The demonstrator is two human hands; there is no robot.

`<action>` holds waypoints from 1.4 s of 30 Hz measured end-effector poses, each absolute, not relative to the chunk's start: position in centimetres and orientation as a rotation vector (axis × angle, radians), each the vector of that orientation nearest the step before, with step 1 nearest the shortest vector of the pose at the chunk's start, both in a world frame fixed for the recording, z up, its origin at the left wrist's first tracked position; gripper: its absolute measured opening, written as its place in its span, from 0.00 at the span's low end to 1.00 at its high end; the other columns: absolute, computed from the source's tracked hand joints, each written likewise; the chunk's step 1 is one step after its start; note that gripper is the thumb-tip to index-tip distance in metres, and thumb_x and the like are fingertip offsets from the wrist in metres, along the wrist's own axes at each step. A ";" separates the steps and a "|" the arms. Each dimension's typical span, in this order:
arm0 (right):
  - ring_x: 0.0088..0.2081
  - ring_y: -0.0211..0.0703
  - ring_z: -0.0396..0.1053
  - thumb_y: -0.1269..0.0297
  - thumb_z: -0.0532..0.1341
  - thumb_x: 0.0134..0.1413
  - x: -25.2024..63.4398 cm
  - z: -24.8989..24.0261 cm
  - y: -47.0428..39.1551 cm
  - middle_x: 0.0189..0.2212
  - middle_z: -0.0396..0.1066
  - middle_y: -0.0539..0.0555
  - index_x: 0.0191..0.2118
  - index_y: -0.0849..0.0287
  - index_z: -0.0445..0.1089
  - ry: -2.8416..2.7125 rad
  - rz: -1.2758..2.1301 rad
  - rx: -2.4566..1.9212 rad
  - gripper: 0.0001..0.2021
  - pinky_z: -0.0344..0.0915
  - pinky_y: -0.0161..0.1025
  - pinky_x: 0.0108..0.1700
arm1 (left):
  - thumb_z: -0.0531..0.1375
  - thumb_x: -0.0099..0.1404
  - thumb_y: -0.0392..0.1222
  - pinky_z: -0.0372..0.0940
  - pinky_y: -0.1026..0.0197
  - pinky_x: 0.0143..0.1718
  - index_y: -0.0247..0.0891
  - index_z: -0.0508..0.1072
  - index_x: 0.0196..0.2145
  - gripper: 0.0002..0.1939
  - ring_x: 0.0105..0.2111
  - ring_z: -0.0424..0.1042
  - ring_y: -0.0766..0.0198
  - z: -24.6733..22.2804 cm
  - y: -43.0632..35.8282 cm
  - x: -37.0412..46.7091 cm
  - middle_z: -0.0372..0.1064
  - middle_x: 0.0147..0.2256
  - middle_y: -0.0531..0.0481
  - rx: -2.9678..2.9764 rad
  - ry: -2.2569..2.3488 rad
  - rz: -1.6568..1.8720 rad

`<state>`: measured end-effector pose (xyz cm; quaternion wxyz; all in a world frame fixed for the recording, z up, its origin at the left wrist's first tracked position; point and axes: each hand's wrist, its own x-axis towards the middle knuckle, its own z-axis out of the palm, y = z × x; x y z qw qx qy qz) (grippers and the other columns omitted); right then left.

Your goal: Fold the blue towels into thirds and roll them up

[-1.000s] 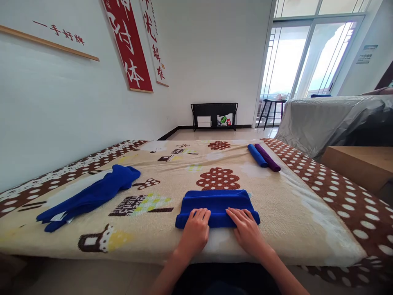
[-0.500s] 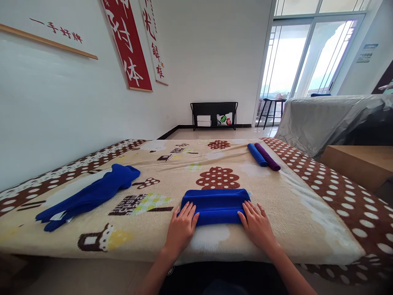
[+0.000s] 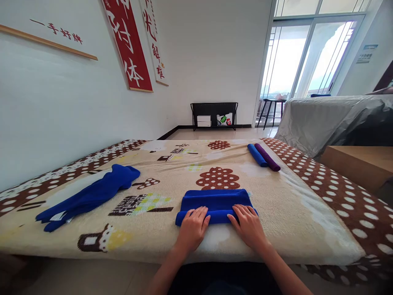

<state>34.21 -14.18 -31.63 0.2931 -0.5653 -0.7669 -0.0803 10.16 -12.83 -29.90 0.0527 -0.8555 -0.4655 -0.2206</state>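
A blue towel [image 3: 216,200] lies on the blanket in front of me, its near edge rolled into a thick band and its far part flat. My left hand [image 3: 193,228] rests on the left part of the roll, fingers stretched over it and thumb apart. On the right part lies my right hand [image 3: 249,226], palm down with its fingers spread. A second blue cloth [image 3: 92,196] with white tags is loosely crumpled to the left. Two finished-looking rolls, one blue [image 3: 257,155] and one purple [image 3: 267,157], sit side by side farther off at the right.
A patterned beige blanket [image 3: 294,229] with brown polka-dot borders covers the bed-like surface. A cardboard box [image 3: 359,164] and a plastic-covered piece of furniture [image 3: 325,119] stand on the right. A black rack [image 3: 214,110] is against the far wall.
Both hands have slid inward along the roll, closer together, uncovering its ends. The crumpled cloth and the two rolls have stayed put.
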 end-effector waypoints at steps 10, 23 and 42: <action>0.60 0.48 0.63 0.59 0.45 0.69 34.1 -31.1 -13.9 0.55 0.70 0.57 0.53 0.59 0.71 -2.030 -0.232 -1.578 0.21 0.47 0.52 0.65 | 0.47 0.71 0.39 0.59 0.43 0.58 0.34 0.74 0.51 0.19 0.54 0.70 0.52 -28.9 -12.4 10.6 0.73 0.51 0.39 -2.496 -1.492 -0.680; 0.63 0.48 0.59 0.59 0.45 0.67 35.8 -31.3 -10.6 0.59 0.65 0.59 0.58 0.59 0.67 -2.023 -0.052 -1.882 0.23 0.54 0.52 0.62 | 0.48 0.72 0.45 0.61 0.46 0.57 0.38 0.72 0.55 0.21 0.59 0.65 0.53 -29.5 -9.8 9.5 0.67 0.58 0.42 -2.353 -1.827 -0.562; 0.65 0.52 0.55 0.63 0.46 0.62 33.3 -29.9 -8.3 0.64 0.57 0.63 0.62 0.64 0.62 -2.112 0.122 -1.948 0.26 0.52 0.57 0.62 | 0.47 0.71 0.49 0.54 0.44 0.62 0.39 0.63 0.62 0.26 0.65 0.55 0.53 -28.5 -6.9 11.3 0.55 0.65 0.42 -2.626 -1.828 -0.288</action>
